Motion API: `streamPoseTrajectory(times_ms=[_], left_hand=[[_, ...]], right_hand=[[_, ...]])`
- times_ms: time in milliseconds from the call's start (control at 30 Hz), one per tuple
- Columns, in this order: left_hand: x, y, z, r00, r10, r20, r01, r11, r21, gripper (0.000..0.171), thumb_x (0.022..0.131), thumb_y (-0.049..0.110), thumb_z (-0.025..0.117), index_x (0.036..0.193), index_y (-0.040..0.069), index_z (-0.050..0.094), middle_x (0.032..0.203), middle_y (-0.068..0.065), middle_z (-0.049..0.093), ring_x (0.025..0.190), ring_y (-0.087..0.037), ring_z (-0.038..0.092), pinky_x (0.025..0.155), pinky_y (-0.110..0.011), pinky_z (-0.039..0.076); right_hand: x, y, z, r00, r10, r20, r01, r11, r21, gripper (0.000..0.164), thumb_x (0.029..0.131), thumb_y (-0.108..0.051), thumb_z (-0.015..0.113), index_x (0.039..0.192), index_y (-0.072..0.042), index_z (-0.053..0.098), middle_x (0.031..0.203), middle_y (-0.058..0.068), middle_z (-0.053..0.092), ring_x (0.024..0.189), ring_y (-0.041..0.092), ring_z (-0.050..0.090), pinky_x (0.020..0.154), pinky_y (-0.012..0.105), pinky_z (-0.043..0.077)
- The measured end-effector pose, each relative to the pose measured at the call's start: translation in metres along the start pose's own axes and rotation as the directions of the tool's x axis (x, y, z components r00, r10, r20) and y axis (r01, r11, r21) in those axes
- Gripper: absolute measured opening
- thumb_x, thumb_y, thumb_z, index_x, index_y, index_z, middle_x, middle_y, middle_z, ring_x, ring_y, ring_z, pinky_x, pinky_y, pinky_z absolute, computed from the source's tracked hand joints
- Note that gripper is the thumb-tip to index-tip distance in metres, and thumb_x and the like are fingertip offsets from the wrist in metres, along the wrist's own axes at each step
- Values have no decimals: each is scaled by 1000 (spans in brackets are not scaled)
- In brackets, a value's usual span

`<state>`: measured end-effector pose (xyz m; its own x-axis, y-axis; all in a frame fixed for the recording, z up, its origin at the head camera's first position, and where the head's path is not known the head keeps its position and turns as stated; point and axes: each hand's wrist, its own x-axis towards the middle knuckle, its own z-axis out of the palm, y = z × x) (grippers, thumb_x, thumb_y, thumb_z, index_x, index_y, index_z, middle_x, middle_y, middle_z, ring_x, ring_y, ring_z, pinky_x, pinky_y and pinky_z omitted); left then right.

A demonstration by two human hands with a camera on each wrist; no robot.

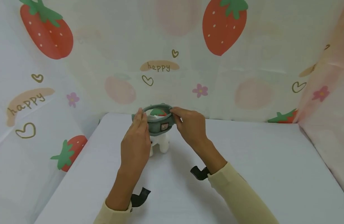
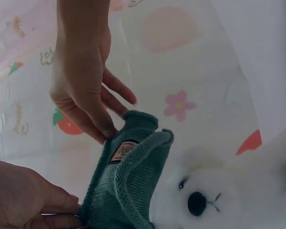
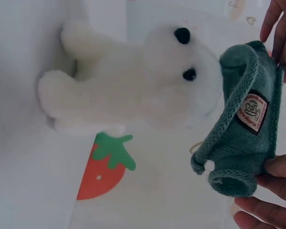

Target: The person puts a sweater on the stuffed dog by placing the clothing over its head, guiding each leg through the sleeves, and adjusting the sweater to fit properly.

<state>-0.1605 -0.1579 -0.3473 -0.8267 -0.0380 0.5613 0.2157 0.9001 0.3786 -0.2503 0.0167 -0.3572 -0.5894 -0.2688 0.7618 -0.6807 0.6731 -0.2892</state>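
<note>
A small green knitted sweater (image 1: 158, 126) with a label patch (image 3: 252, 112) is stretched between my two hands over the head of a white plush animal (image 1: 162, 143). My left hand (image 1: 135, 141) pinches one side of its edge, as the left wrist view shows. At the opposite side, my right hand (image 1: 192, 125) grips the edge between thumb and fingers near a short rolled sleeve (image 3: 232, 183). The plush stands upright, its black nose (image 2: 197, 204) showing below the sweater. In the head view the sweater hides most of its head.
The plush stands on a white table (image 1: 244, 155) near its back edge. Behind rises a pale backdrop (image 1: 267, 62) printed with strawberries, hearts and flowers. Black curved pieces (image 1: 199, 173) stick out at both wrists beside the cream sleeves (image 1: 239, 193).
</note>
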Motion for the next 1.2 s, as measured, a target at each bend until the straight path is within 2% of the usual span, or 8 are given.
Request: streamPoseTrajectory(times_ms=[367,633,700,800,867,933,1033,1200], left_hand=[[0,-24,2,998,-55,24,54,998,35,46,103,9,59,146,-4,48,159,-16,38,140,-33,45,103,-48,48],[-1,-41,7,994,-84,75,82,996,22,48,102,10,61,147,-2,48,158,-16,40,139,-36,46,105,-52,46],[-1,-45,9,996,-64,56,62,997,35,51,100,11,65,147,0,50,156,-14,43,139,-35,47,107,-53,43],[-2,-49,10,999,-36,14,35,998,50,54,96,11,71,146,5,53,151,-12,49,139,-33,48,111,-55,38],[-1,-52,11,1000,-23,-8,23,999,46,53,95,12,72,145,6,55,149,-12,52,140,-31,47,113,-56,34],[0,-54,11,1000,-11,-25,11,999,35,52,95,13,73,143,6,57,146,-12,55,139,-32,48,114,-57,32],[3,-57,11,999,5,-50,-4,1000,21,48,95,14,73,141,5,60,143,-13,58,138,-33,49,114,-58,32],[6,-61,12,994,28,-108,-30,999,-19,42,97,14,70,136,3,63,138,-14,62,134,-34,53,112,-58,35]], right_hand=[[6,-8,28,998,-2,65,6,999,-51,16,93,-8,73,106,-12,81,92,6,78,66,24,72,48,34,51],[2,-7,41,994,-6,111,7,1000,-14,18,94,-10,73,110,-12,80,107,4,77,81,23,75,56,33,56],[-2,-5,41,996,0,91,-1,1000,9,23,94,-11,72,116,-11,78,116,2,75,94,22,74,58,33,56],[-13,-1,39,999,39,-15,-38,997,67,27,93,-9,73,120,-9,75,118,4,74,104,22,71,65,35,58],[-22,2,37,992,67,-103,-55,991,118,24,92,-7,74,116,-7,76,112,5,75,101,22,71,67,36,58],[-31,5,35,983,66,-171,-42,989,140,19,89,-5,76,108,-5,78,99,7,77,88,23,71,66,36,58],[-42,6,36,988,-18,-154,40,989,144,12,87,-4,78,99,-5,79,86,5,75,73,19,66,58,31,53],[-52,-1,45,977,-214,-1,213,974,81,21,84,-14,84,103,-9,78,85,1,73,71,13,63,57,25,51]])
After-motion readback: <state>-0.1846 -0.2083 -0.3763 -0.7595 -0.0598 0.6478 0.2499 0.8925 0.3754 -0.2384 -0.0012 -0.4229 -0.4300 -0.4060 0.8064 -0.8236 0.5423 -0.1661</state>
